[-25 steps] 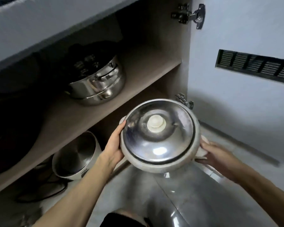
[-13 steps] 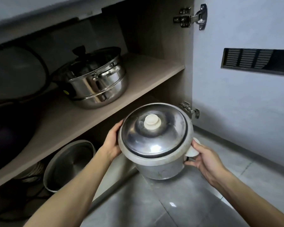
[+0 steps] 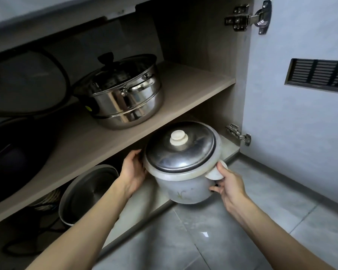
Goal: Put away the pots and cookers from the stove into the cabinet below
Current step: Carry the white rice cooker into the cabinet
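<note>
Now, the cabinet [image 3: 199, 45] stands open, with the door [image 3: 293, 152] swung out on your right. There are two levels inside.

Upper shelf [image 3: 193, 84]: a steel pot [image 3: 125, 98] sits upright and well in, its glass lid on. A dark wok [image 3: 14, 162] and a loose big lid [image 3: 27, 82] are to its left. Count that pot as stowed.

Lower level: a grey pot [image 3: 88, 193] sits at the left, apart from your load. A black cord [image 3: 18, 248] trails beside it.

The cooker [image 3: 183, 172] is the piece in hand. You hold it upright, lid on, at the mouth of the lower level, just under the shelf's front edge. Its far side is over the bottom board [image 3: 229, 145]. Its near side hangs out over the floor [image 3: 222, 240]. You cannot tell whether the base touches the board yet.

Grip: your left hand [image 3: 133, 170] clasps the cooker's left side at the rim, fingers partly hidden behind it. Your right hand [image 3: 229, 182] wraps the white side handle [image 3: 215, 173], thumb over it and fingers under.

Judgement: this item is near done, not done. What is left is to slide it in to the right of the grey pot, let go, and shut the door. The stove is out of view, so you cannot know what more waits there.
</note>
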Motion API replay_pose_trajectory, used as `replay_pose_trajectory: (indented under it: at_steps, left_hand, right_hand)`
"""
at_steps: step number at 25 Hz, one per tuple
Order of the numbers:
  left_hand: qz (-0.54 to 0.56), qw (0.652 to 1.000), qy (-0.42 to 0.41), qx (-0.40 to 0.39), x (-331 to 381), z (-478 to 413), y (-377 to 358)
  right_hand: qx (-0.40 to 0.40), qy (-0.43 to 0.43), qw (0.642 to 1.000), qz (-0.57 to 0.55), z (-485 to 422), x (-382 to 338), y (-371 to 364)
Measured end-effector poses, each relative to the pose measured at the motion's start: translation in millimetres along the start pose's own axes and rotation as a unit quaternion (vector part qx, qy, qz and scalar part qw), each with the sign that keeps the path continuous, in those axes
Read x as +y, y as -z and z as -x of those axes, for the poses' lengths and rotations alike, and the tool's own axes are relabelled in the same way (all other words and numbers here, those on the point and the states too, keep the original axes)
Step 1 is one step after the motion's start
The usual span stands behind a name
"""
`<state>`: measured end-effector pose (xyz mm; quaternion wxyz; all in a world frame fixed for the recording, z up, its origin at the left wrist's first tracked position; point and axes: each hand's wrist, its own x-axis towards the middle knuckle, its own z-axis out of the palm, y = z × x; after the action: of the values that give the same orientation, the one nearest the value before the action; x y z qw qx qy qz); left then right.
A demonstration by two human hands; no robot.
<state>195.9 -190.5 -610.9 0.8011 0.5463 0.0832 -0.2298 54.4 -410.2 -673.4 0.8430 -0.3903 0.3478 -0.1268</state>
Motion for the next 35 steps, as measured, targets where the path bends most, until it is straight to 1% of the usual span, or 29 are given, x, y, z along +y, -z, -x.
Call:
replay_pose_trajectory:
  at_steps: [2, 6, 12, 18, 22, 28, 35]
  left_hand:
    - [0.005, 1.000, -0.012, 0.021, 3, -1, 1]
    - [0.008, 0.999, -0.022, 0.038, 6, -2, 0]
    - [0.007, 0.998, -0.006, 0.057, 10, -11, 5]
    - [-0.016, 0.999, 0.004, 0.043, 5, -23, 1]
    - [-0.030, 0.999, -0.012, 0.026, -1, -30, -5]
    - [-0.040, 0.999, -0.004, 0.032, -4, -36, -4]
    - [-0.046, 0.998, 0.000, 0.033, -3, -38, 1]
  right_hand:
    - [0.006, -0.008, 1.000, -0.010, -8, 0, -15]
    - [0.011, -0.010, 1.000, -0.025, -25, 3, -42]
    - [0.020, -0.021, 0.999, -0.025, -58, 8, -81]
    - [0.032, -0.022, 0.998, -0.042, -83, 11, -117]
    - [0.043, -0.025, 0.998, -0.047, -91, 15, -129]
    - [0.031, -0.002, 0.999, -0.043, -92, 15, -139]
    - [0.021, -0.001, 0.999, -0.034, -84, 18, -142]
